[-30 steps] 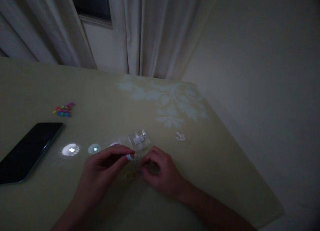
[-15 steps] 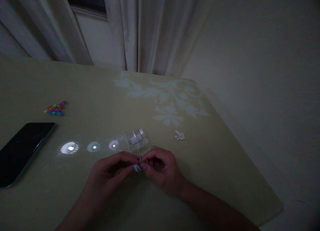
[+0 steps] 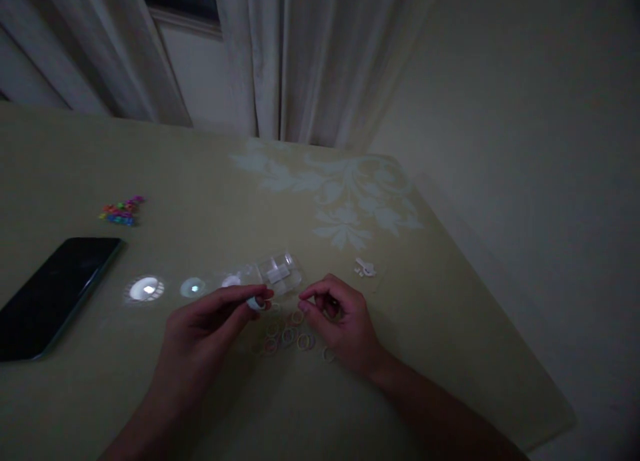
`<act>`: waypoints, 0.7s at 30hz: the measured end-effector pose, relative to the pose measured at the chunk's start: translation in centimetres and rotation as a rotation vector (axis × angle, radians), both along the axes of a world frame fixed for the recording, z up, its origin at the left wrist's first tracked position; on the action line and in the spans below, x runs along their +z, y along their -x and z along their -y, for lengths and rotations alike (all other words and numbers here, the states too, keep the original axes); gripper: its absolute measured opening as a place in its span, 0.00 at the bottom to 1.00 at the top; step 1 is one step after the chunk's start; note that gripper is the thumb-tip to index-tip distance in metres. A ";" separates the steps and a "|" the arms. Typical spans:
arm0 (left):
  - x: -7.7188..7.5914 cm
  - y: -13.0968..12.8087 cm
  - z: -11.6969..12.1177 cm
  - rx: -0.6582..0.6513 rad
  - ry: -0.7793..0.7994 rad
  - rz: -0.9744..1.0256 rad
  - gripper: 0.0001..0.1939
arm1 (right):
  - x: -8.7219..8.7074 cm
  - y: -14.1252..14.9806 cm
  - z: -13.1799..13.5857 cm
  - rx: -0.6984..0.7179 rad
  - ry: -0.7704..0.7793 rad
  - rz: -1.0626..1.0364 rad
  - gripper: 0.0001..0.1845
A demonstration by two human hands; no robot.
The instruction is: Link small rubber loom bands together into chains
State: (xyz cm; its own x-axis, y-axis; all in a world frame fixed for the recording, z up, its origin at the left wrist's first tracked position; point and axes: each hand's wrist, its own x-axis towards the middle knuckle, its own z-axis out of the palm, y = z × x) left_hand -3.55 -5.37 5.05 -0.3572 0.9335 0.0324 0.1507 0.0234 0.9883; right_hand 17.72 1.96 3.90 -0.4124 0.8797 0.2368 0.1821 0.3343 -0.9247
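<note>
My left hand (image 3: 207, 328) pinches a small pale ring-like piece (image 3: 255, 304) between thumb and fingertips, just above the table. My right hand (image 3: 340, 328) is beside it with thumb and forefinger pinched together; what they grip is too small to make out. Between and below the hands lie several small coloured rings (image 3: 287, 334) on the yellow tablecloth (image 3: 320, 394). A small clear plastic box (image 3: 280, 273) sits just beyond the fingertips.
A black phone (image 3: 50, 294) lies at the left. A pile of small colourful pieces (image 3: 121, 211) sits beyond it. A tiny white part (image 3: 365, 268) lies right of the box. Three light reflections (image 3: 145, 289) glint on the cloth. Curtains (image 3: 310, 54) hang behind the table.
The hands were pressed together half a second ago and have moved apart. Several coloured rings now show on the cloth between them.
</note>
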 end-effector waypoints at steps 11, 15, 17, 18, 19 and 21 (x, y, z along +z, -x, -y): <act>-0.5 -0.3 0.1 -0.062 -0.063 0.006 0.04 | -0.6 0.1 1.0 0.063 -0.233 0.013 0.08; -0.6 -0.3 0.2 -0.075 -0.080 -0.040 0.04 | -0.7 0.1 1.2 0.100 -0.324 0.006 0.09; -0.6 -0.3 0.3 -0.051 -0.062 -0.059 0.05 | -1.0 0.2 1.1 0.113 -0.342 0.071 0.08; -0.5 -0.2 0.4 -0.030 -0.055 -0.066 0.05 | -1.1 0.3 1.0 0.127 -0.340 0.120 0.08; -0.5 -0.2 0.4 -0.009 -0.051 -0.074 0.05 | -1.4 0.4 1.0 0.145 -0.331 0.173 0.08; -0.4 -0.1 0.4 0.030 -0.050 -0.086 0.05 | -1.8 0.8 0.9 0.175 -0.307 0.275 0.08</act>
